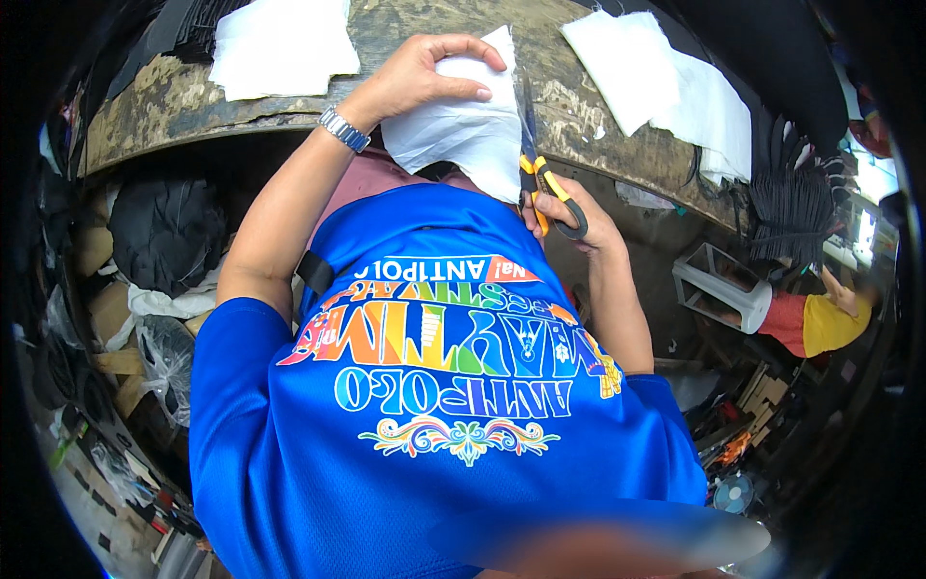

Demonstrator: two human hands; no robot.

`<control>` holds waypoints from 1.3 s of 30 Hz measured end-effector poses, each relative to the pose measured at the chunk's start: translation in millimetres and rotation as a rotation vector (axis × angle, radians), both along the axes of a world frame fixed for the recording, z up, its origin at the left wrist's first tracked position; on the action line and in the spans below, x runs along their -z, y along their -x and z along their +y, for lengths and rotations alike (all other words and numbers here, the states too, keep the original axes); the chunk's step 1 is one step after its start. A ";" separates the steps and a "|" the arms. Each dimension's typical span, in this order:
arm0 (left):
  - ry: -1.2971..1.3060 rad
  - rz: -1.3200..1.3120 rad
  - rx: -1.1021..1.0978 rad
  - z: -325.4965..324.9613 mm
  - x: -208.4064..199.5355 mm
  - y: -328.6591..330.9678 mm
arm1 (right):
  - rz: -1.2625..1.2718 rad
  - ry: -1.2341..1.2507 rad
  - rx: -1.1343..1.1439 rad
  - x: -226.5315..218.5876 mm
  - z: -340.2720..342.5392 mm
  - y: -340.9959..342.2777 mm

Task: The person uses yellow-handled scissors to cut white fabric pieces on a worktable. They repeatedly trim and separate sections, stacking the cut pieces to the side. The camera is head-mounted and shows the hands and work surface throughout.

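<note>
A white piece of cloth [458, 138] hangs over the near edge of the worn wooden table [405, 21] and reaches toward my lap. My left hand [415, 79] grips its upper part, thumb and fingers curved over the fabric. In my right hand [590, 220] is a pair of scissors [540, 183] with yellow and black handles. The dark blades point away from me and lie along the cloth's right edge. From this angle I cannot tell how far apart the blades are.
Stacked white cloth [285, 48] lies at the table's left, and more white cloth pieces [641, 72] at its right. Bundled black strips [786, 198] hang at the right end. Beyond are a white stool [719, 289] and a person in yellow [837, 317]. A black bundle [169, 232] sits at left.
</note>
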State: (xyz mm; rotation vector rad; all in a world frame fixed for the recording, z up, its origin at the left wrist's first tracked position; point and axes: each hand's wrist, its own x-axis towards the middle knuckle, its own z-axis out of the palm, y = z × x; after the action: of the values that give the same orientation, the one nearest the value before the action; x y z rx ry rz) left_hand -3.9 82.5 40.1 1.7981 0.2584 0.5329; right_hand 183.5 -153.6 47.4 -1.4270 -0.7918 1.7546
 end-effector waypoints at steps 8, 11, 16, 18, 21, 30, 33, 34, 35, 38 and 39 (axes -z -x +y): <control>-0.084 0.007 0.035 -18.5 0.3 -11.4 | -0.079 -0.026 0.105 1.0 15.4 9.7; -0.040 0.030 0.017 -24.2 -0.4 -11.0 | -0.147 -0.032 0.106 -0.7 17.8 12.2; -0.021 0.042 0.029 -23.8 0.6 -9.6 | -0.107 -0.026 0.154 -1.1 14.6 17.0; -0.008 0.043 0.028 -24.1 1.4 -9.1 | -0.078 -0.035 0.161 1.2 12.9 18.6; 0.001 0.039 0.023 -24.4 1.8 -8.9 | -0.030 -0.022 0.219 4.9 10.3 17.9; -0.062 0.068 0.079 -27.9 -1.5 -8.5 | -0.053 -0.002 0.204 3.2 11.6 16.1; -0.064 0.079 0.080 -29.2 -0.6 -7.8 | -0.056 -0.003 0.194 2.3 12.6 15.2; -0.055 0.080 0.080 -29.0 -0.2 -7.3 | -0.070 0.008 0.191 2.6 12.2 14.8; -0.057 0.084 0.077 -29.0 0.6 -6.6 | -0.068 0.008 0.185 3.4 11.4 14.6; -0.073 0.078 0.074 -28.1 2.7 -5.8 | -0.007 -0.026 0.190 7.8 8.3 16.8; -0.063 0.080 0.077 -28.0 3.3 -5.2 | 0.022 -0.043 0.195 8.9 7.3 17.6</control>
State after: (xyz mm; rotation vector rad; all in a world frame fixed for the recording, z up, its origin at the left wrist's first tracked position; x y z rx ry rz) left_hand 1.3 54.5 36.9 1.8848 0.2282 0.4195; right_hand 165.9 -146.3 38.5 -1.4041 -0.6512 1.5933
